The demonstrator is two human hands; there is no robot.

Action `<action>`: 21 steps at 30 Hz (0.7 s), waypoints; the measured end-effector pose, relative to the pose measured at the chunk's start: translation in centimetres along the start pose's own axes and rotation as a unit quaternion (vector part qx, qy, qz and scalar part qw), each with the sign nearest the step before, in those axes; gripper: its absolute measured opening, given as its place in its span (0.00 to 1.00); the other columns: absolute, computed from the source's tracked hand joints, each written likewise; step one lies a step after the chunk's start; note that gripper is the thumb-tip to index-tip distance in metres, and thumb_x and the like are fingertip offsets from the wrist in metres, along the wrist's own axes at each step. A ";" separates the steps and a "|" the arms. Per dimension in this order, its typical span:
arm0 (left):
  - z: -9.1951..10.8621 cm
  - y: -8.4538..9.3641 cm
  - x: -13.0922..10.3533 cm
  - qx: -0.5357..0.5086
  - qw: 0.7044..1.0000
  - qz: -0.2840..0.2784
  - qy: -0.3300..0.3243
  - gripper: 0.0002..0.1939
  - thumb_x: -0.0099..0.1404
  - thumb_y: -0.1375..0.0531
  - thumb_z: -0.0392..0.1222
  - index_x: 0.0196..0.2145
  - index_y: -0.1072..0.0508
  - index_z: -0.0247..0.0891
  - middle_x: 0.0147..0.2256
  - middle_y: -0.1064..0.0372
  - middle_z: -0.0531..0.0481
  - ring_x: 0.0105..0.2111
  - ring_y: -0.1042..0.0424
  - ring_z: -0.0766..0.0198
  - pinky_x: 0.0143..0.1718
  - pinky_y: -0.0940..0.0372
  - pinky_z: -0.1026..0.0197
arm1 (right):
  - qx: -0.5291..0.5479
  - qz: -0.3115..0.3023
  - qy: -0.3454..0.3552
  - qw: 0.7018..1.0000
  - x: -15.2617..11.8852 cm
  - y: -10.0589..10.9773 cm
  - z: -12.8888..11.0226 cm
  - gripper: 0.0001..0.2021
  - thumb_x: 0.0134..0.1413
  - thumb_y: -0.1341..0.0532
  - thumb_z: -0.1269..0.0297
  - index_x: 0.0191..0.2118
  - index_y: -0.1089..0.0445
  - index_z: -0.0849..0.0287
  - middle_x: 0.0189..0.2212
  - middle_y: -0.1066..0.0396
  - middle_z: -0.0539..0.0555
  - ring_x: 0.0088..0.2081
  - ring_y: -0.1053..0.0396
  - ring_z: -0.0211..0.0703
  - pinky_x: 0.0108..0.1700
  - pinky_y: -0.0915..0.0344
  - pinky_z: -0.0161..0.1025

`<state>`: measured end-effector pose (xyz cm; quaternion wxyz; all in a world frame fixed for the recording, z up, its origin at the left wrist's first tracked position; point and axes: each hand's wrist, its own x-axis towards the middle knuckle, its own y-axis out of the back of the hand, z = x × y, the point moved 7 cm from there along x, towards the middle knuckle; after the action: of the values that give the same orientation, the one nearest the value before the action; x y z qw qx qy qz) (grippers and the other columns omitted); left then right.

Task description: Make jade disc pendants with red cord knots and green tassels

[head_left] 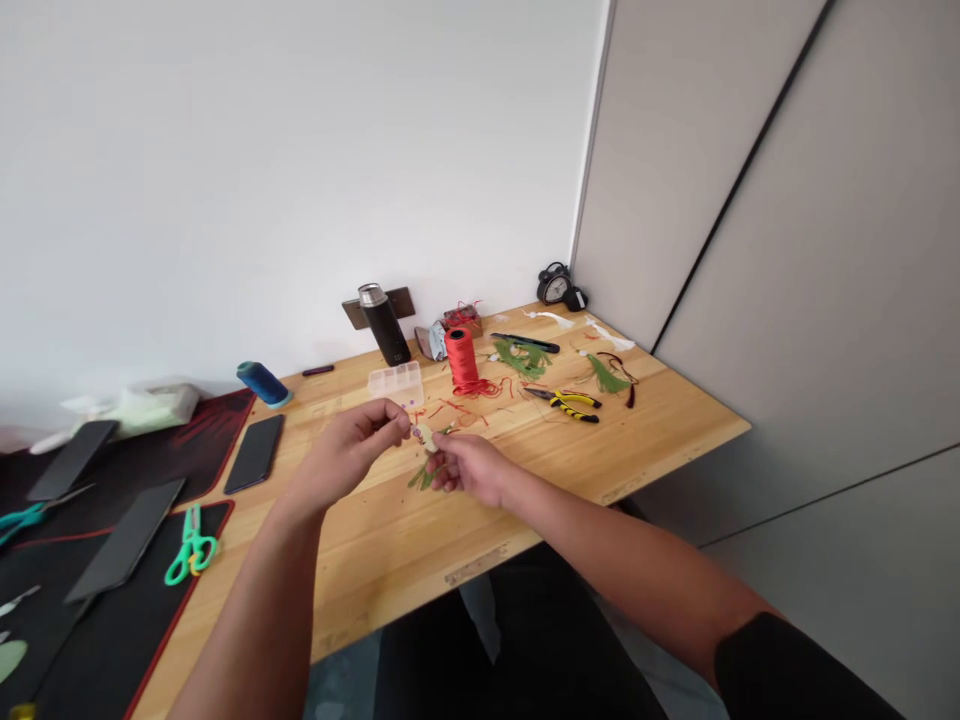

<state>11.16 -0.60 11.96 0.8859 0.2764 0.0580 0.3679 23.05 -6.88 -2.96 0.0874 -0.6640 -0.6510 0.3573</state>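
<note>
Ornament (427, 438), beaded but apparently unfinished, sits clamped in my right hand (472, 468) by green threads (421, 476), my left hand (358, 438) pinched together alongside.

A wooden table (660, 415) meets a plain white wall (300, 150) — grey panels (840, 230) rise beyond its right corner. Soft, even light.
</note>
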 end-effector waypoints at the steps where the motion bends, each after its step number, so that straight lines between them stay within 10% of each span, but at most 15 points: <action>1: 0.5 0.1 0.2 0.009 1.000 -0.007 0.000 0.19 0.70 0.37 0.59 0.34 0.23 0.40 0.32 0.25 0.49 0.34 0.29 0.58 0.37 0.35 0.59 | -0.022 -0.015 0.007 1.000 -0.3 -0.1 -0.1 0.16 0.70 0.35 0.52 0.39 0.25 0.63 0.27 0.22 0.53 0.22 0.25 0.38 0.24 0.40 0.33; 13: 5.8 2.3 1.5 0.133 0.982 -0.132 -0.008 0.13 0.67 0.36 0.53 0.32 0.21 0.43 0.28 0.30 0.50 0.28 0.33 0.60 0.28 0.38 0.61 | -0.239 0.007 0.202 0.950 -4.1 3.6 -5.9 0.19 0.60 0.31 0.47 0.32 0.28 0.60 0.19 0.29 0.47 0.20 0.29 0.36 0.24 0.42 0.33; 21: 8.9 3.6 2.8 0.161 0.972 -0.172 -0.007 0.10 0.64 0.35 0.51 0.29 0.21 0.44 0.29 0.28 0.51 0.30 0.33 0.59 0.31 0.37 0.61 | -0.332 -0.013 0.295 0.896 -5.0 0.2 -10.9 0.16 0.59 0.28 0.51 0.43 0.22 0.58 0.35 0.21 0.54 0.34 0.24 0.42 0.33 0.32 0.36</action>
<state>13.65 -0.57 21.60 0.8801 0.4041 0.1571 0.1934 30.18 -7.73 6.71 0.0545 -0.7206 -0.6849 -0.0934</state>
